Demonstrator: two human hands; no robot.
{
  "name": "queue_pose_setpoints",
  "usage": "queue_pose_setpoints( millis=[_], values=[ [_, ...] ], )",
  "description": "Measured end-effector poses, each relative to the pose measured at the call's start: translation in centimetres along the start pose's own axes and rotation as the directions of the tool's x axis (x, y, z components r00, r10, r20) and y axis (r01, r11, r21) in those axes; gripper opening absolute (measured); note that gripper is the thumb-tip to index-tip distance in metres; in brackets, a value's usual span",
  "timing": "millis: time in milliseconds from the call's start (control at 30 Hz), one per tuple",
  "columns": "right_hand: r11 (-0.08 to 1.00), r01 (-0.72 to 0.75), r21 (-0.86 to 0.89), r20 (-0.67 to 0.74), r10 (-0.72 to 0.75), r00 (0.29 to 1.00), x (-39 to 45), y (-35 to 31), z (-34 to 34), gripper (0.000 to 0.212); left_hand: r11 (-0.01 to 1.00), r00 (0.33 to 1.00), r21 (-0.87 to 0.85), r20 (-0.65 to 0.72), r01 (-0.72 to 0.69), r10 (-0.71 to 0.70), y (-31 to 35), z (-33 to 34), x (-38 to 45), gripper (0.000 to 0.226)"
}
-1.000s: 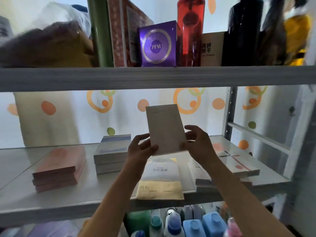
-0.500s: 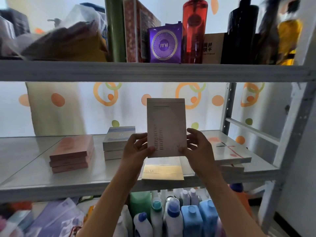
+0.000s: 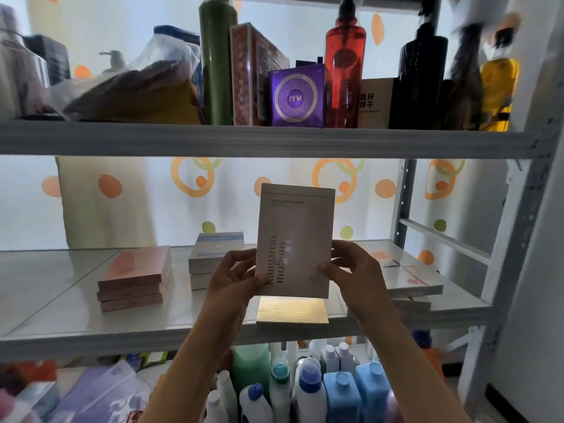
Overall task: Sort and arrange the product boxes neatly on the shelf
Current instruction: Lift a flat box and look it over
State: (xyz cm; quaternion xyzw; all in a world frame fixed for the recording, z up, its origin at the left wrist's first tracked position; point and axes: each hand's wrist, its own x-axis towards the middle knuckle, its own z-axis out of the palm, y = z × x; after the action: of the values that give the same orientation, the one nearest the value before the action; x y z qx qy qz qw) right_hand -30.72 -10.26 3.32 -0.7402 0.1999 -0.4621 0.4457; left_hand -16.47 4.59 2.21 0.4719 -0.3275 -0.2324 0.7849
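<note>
Head view faces a grey metal shelf [image 3: 76,312] before a dotted curtain. On it: three pink boxes [image 3: 134,277] stacked, two blue-topped boxes [image 3: 215,254], one gold box [image 3: 291,311]. Left hand [image 3: 235,277] and right hand [image 3: 355,274] pinch one pale box [image 3: 294,239] upright above the gold one.

Pale flat box [image 3: 295,242] upright above the middle shelf [image 3: 61,303], printed face showing.
</note>
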Motion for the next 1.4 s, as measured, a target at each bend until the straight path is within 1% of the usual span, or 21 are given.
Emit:
queue_pose_setpoints(
  millis=[133,267,367,500,600,667,733,767,833,867,900,967,1000,1067,1100,1133,1200,1233,1300,1333,1400],
  values=[
    [0.999,0.015,0.037,-0.025,-0.014,1.0,-1.3,-0.7,-0.2,0.03,0.999,0.999,-0.031,0.024,-0.025,0.025,0.5,0.0,-1.2,0.034],
    [0.994,0.037,0.1,-0.061,-0.031,0.998,-2.6,-1.0,-0.3,0.029,0.997,0.996,0.003,0.053,-0.075,0.075,1.0,-0.1,-2.2,0.033],
    [0.997,0.031,0.076,-0.099,-0.023,0.995,-3.4,-1.3,-0.3,0.032,0.994,0.993,0.048,0.065,-0.099,0.096,1.1,-0.1,-2.7,0.036],
    [0.996,0.031,0.086,-0.114,-0.021,0.993,-3.8,-1.7,-0.3,0.034,0.992,0.991,0.037,0.066,-0.12,0.117,1.2,-0.1,-3.1,0.035],
    [0.999,0.016,0.044,-0.098,-0.012,0.995,-3.8,-1.7,0.1,0.034,0.975,0.981,0.113,0.041,-0.191,0.188,1.3,0.3,-3.4,0.032],
    [0.998,-0.032,0.06,-0.061,0.036,0.998,-3.7,-1.5,0.7,0.044,0.936,0.963,0.229,0.022,-0.267,0.269,1.1,1.0,-3.7,0.029],
    [0.986,-0.066,0.156,0.002,0.067,0.998,-3.6,-1.4,1.5,0.059,0.892,0.939,0.302,0.029,-0.336,0.343,0.6,1.9,-4.3,0.029],
    [0.976,-0.072,0.205,0.049,0.063,0.997,-3.5,-1.3,1.8,0.067,0.874,0.929,0.325,0.046,-0.361,0.367,0.3,2.2,-4.5,0.032],
    [0.952,-0.087,0.292,0.154,0.043,0.987,-3.5,-1.0,2.3,0.083,0.832,0.916,0.391,0.093,-0.393,0.39,-0.4,2.5,-4.9,0.049],
    [0.935,-0.095,0.342,0.185,0.032,0.982,-3.5,-0.7,2.3,0.088,0.814,0.918,0.428,0.122,-0.392,0.378,-0.7,2.6,-5.1,0.057],
    [0.911,-0.098,0.4,0.196,0.019,0.981,-3.5,-0.5,2.3,0.085,0.801,0.923,0.46,0.158,-0.383,0.351,-1.0,2.6,-5.3,0.062],
    [0.845,-0.116,0.522,0.174,0.028,0.984,-3.6,-0.1,2.0,0.07,0.742,0.912,0.53,0.242,-0.41,0.332,-1.6,2.8,-5.7,0.061],
    [0.788,-0.153,0.597,0.178,0.056,0.982,-3.6,0.1,1.9,0.069,0.693,0.893,0.563,0.28,-0.45,0.352,-1.8,3.1,-5.8,0.057],
    [0.63,-0.275,0.727,0.251,0.129,0.959,-3.8,0.4,1.9,0.083,0.602,0.844,0.592,0.382,-0.536,0.376,-2.4,3.4,-5.8,0.051],
    [0.569,-0.317,0.759,0.281,0.153,0.947,-3.8,0.7,1.9,0.094,0.572,0.829,0.601,0.427,-0.558,0.36,-2.9,3.5,-5.7,0.05],
    [0.536,-0.339,0.773,0.299,0.164,0.94,-3.8,0.8,1.9,0.1,0.556,0.83,0.618,0.448,-0.556,0.332,-3.3,3.6,-5.5,0.047],
    [0.545,-0.346,0.764,0.3,0.176,0.938,-3.7,0.8,1.9,0.104,0.544,0.853,0.658,0.434,-0.521,0.292,-3.8,3.3,-5.0,0.04],
    [0.563,-0.339,0.753,0.293,0.175,0.94,-3.5,0.9,1.9,0.104,0.533,0.86,0.674,0.407,-0.511,0.308,-4.0,3.1,-4.6,0.04],
    [0.612,-0.307,0.729,0.277,0.147,0.95,-3.2,1.1,1.7,0.1,0.483,0.845,0.704,0.347,-0.521,0.406,-4.3,2.5,-4.1,0.043],
    [0.628,-0.3,0.718,0.285,0.128,0.95,-3.1,1.3,1.6,0.096,0.479,0.841,0.714,0.301,-0.511,0.449,-4.2,2.3,-4.0,0.046],
    [0.675,-0.3,0.674,0.284,0.138,0.949,-2.9,1.4,1.5,0.088,0.554,0.865,0.704,0.174,-0.444,0.471,-4.0,2.1,-4.1,0.053]
  ],
)
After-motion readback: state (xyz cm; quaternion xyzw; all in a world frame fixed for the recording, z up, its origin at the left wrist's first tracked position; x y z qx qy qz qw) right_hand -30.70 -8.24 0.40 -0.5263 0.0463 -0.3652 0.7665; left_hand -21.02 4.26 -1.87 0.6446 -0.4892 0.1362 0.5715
